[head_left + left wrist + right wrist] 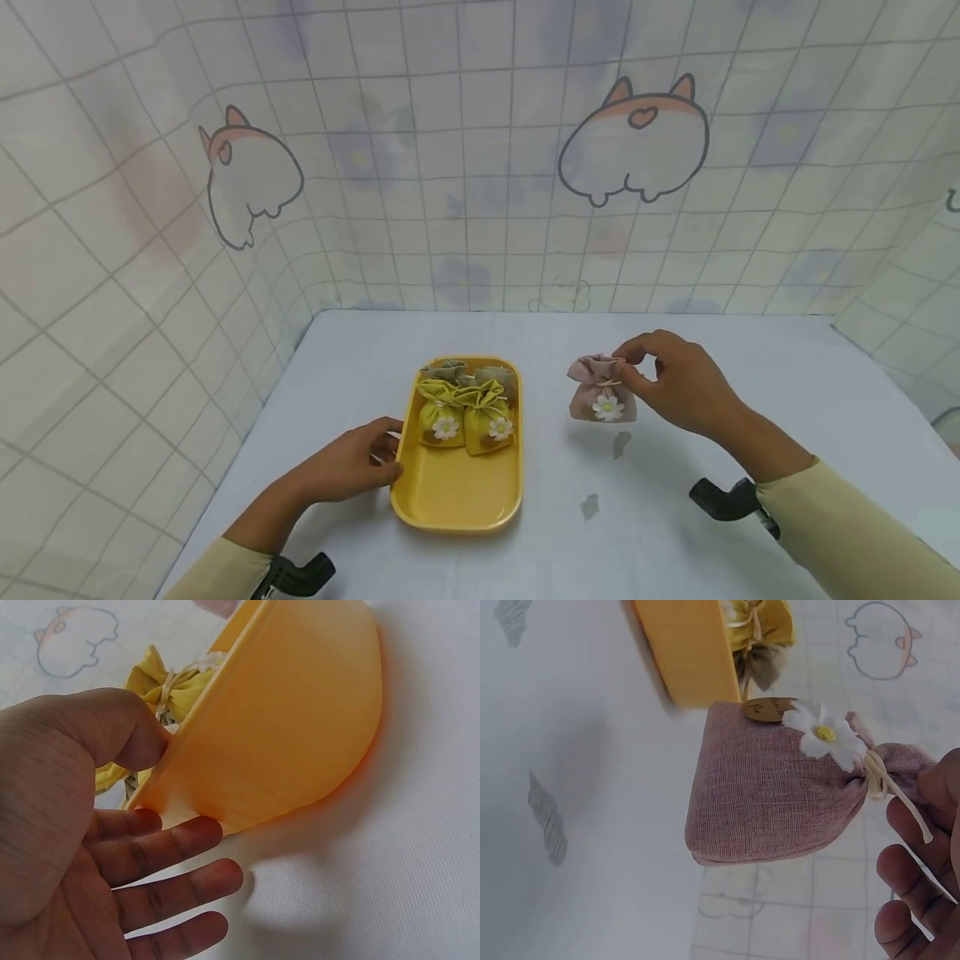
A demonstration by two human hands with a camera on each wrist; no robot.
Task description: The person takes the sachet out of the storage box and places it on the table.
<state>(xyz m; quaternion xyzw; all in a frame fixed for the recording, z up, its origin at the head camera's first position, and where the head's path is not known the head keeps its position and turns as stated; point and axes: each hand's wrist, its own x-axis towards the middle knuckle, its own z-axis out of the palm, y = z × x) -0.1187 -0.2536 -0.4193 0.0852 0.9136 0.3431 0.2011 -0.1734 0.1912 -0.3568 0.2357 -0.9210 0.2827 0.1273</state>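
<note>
My right hand (686,387) pinches the gathered neck of a dusty-pink drawstring pouch (772,787) above the white table. This pouch has a white daisy (825,733), a small brown tag and a cream cord. Along the left side of a yellow tray (457,496), my left hand (348,458) touches the rim with its thumb and fingertips. Loosely spread fingers (180,892) lie by the tray's outer wall. Inside the tray stand two yellow-green pouches (438,421) with daisies, and grey-green pouches (498,379) partly hidden behind them.
Two small grey leaf-shaped marks (590,506) show on the white table (637,558) right of the tray. A checked curtain (480,167) with cartoon animal prints rises behind the table and along its sides.
</note>
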